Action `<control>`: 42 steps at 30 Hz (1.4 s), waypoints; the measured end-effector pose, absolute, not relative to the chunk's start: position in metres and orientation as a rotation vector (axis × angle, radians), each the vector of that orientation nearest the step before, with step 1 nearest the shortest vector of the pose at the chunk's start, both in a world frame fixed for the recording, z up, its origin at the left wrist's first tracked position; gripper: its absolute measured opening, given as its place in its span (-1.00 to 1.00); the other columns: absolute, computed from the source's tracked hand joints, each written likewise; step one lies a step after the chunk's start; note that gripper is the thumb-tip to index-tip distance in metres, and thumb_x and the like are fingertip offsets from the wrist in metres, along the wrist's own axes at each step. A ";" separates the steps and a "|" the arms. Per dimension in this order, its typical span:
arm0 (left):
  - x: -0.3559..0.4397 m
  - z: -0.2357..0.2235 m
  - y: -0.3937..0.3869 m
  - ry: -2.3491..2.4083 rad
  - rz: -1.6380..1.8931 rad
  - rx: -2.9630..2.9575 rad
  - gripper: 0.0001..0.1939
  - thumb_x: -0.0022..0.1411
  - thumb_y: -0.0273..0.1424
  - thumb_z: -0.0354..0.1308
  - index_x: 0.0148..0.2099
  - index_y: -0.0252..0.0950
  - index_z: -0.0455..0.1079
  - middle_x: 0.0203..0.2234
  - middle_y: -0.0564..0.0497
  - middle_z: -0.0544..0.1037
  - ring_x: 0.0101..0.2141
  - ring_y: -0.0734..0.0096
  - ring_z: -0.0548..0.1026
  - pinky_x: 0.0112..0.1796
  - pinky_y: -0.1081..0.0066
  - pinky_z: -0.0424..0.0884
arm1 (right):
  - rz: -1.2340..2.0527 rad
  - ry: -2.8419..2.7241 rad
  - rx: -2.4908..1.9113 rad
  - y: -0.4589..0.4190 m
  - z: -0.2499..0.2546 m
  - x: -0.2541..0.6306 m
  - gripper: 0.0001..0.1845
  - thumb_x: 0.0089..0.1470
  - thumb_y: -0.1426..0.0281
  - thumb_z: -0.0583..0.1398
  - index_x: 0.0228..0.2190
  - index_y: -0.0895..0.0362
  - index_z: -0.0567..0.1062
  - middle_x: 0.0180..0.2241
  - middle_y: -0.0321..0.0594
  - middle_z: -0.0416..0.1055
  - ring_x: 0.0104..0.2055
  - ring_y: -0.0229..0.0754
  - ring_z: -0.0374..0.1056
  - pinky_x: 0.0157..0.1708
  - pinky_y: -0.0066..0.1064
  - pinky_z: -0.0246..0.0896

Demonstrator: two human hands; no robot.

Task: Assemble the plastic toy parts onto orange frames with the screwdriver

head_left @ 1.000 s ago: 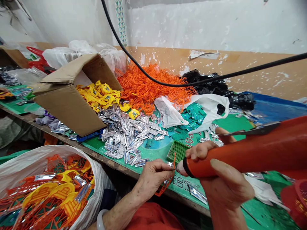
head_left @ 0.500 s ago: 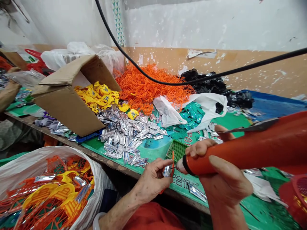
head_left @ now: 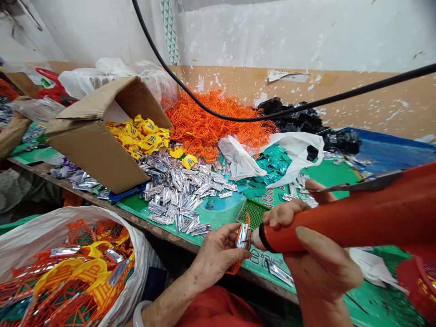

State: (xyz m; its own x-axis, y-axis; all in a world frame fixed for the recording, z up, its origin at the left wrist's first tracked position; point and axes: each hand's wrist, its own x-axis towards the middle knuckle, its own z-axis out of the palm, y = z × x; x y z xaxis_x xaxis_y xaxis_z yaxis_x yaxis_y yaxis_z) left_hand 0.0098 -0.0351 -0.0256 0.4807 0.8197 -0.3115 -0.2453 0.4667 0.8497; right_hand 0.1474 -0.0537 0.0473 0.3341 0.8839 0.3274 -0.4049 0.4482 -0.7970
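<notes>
My left hand [head_left: 216, 249] pinches an orange plastic piece [head_left: 235, 267] between thumb and fingers, with a shiny silver plate [head_left: 243, 236] lying against it. My right hand [head_left: 322, 261] is wrapped round an orange-red electric screwdriver [head_left: 354, 215], which lies almost level. Its pale nose [head_left: 256, 238] points left, and the thin bit meets or nearly meets the silver plate; contact is hard to tell. Behind the plate is a small green mesh basket [head_left: 252, 211]. One loose silver plate [head_left: 279, 273] lies on the table below the screwdriver.
Silver plates [head_left: 180, 190] are heaped before a tipped cardboard box [head_left: 98, 150] of yellow parts [head_left: 143, 134]. Orange frames [head_left: 218, 118] pile up behind. A white sack [head_left: 141, 254] holds finished-looking pieces at left. A black cable [head_left: 238, 119] hangs across. Another person's arm [head_left: 13, 131] shows far left.
My left hand has turned the orange piece so the silver plate's face shows more fully. The screwdriver stays close to it, having shifted only slightly.
</notes>
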 end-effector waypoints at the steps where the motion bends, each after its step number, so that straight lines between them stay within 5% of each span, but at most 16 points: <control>1: 0.010 -0.026 -0.035 0.794 0.760 0.830 -0.48 -0.20 -0.53 0.36 -0.09 -0.36 0.44 -0.39 0.03 0.53 -0.39 0.44 0.44 -0.33 0.42 0.28 | 0.922 -0.854 -0.671 -0.054 0.047 0.148 -0.47 -0.09 0.38 0.32 -0.03 -0.04 0.41 -0.51 -0.35 0.40 -0.44 -0.23 0.32 -0.31 -0.29 0.34; 17: 0.012 -0.025 -0.042 0.896 0.821 1.169 -0.61 -0.05 -0.47 0.28 -0.10 -0.35 0.48 -0.40 0.03 0.48 -0.40 0.43 0.35 -0.39 0.46 0.27 | 0.921 -0.873 -0.666 -0.059 0.047 0.151 -0.47 -0.07 0.40 0.31 -0.01 -0.04 0.39 -0.50 -0.34 0.41 -0.43 -0.24 0.32 -0.31 -0.31 0.35; 29: 0.010 -0.015 -0.046 1.031 0.835 1.333 -0.56 -0.08 -0.53 0.26 -0.06 -0.40 0.52 -0.38 0.02 0.49 -0.42 0.43 0.36 -0.38 0.46 0.30 | 0.919 -0.831 -0.715 -0.061 0.048 0.146 -0.47 -0.13 0.43 0.31 -0.06 -0.06 0.41 -0.53 -0.37 0.40 -0.47 -0.24 0.33 -0.35 -0.31 0.34; 34: 0.010 -0.026 -0.046 0.971 0.853 1.251 -0.38 -0.06 -0.52 0.24 0.13 -0.34 0.41 -0.35 0.01 0.49 -0.39 0.39 0.38 -0.34 0.42 0.31 | 0.903 -0.846 -0.702 -0.060 0.047 0.147 -0.46 -0.11 0.44 0.29 -0.03 -0.03 0.40 -0.52 -0.35 0.42 -0.47 -0.24 0.33 -0.36 -0.33 0.34; 42: 0.001 -0.022 -0.044 0.980 0.836 1.499 -0.70 0.09 -0.46 0.19 -0.11 -0.23 0.61 -0.50 0.05 0.35 -0.41 0.39 0.32 -0.34 0.41 0.21 | 0.917 -0.804 -0.661 -0.055 0.049 0.150 -0.56 -0.11 0.43 0.26 -0.11 -0.03 0.43 -0.53 -0.34 0.40 -0.47 -0.23 0.32 -0.36 -0.30 0.33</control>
